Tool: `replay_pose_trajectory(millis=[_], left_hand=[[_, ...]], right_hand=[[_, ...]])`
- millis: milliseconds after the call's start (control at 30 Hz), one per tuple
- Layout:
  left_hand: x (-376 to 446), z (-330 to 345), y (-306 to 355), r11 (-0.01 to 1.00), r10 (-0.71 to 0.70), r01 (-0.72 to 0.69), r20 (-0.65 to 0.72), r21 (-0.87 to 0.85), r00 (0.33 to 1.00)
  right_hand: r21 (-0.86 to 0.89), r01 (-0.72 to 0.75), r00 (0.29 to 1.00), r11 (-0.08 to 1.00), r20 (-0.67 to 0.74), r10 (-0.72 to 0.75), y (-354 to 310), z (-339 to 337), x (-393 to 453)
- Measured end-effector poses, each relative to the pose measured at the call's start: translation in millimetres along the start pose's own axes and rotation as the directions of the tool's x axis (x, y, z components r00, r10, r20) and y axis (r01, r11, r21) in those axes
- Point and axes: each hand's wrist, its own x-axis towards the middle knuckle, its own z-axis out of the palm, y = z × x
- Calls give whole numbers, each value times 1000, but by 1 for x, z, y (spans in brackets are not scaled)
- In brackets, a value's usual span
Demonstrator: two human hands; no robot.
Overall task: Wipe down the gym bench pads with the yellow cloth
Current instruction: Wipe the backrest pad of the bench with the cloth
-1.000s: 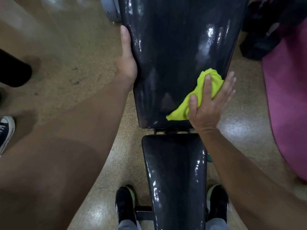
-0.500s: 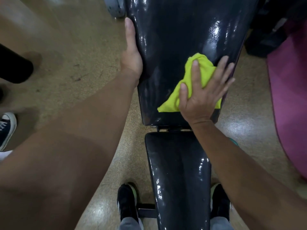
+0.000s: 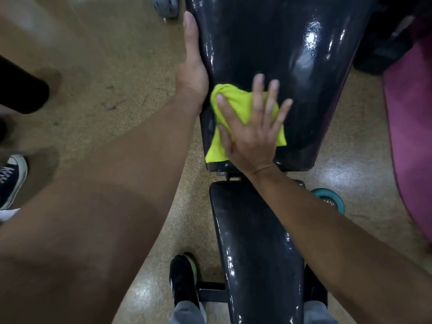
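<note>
The glossy black back pad (image 3: 292, 54) of the gym bench fills the upper middle, with the narrower seat pad (image 3: 254, 249) below it. My right hand (image 3: 252, 134) lies flat with spread fingers on the yellow cloth (image 3: 233, 106), pressing it against the lower left part of the back pad. My left hand (image 3: 192, 64) grips the back pad's left edge, fingers hidden behind the pad. Part of the cloth hangs toward the pad's bottom edge.
My black shoes (image 3: 183, 279) stand either side of the seat pad on the speckled floor. A teal weight plate (image 3: 328, 199) lies right of the bench. A pink mat (image 3: 411, 141) is at the right, another person's dark sneaker (image 3: 11, 181) at the left.
My right hand has slid the yellow cloth leftward across the lower back pad, from its right edge to near its left edge. My left hand still holds the pad's left side.
</note>
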Motion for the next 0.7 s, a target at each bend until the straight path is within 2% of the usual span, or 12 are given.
replay_pose_trajectory(millis=[100,233,333,400,467,567,700], left_hand=[[2,-1,-1,1000,7,-8,37,7,999],[0,-1,3,999,-8,6,32,32,999],[5,-1,1,1000,-8,7,32,29,999],[10,-3,-3,1000,0,-1,42,16,999],[12,-3,-6,1000,-1,0,57,7,998],[7,-2,-2,1000,-1,0,57,30,998],[-3,0,4,999,28,-30,69,33,997]], right_hand=[[-25,165,986,986,33,-164,-10,8,-15],[24,352,931,936,98,-352,21,6,-27],[-1,291,951,957,113,-289,36,1,-24],[-24,210,974,977,89,-207,27,3,-22],[-14,199,979,980,56,-198,12,8,-22],[0,330,942,944,59,-329,-2,16,-36],[43,487,871,872,46,-489,20,17,-51]])
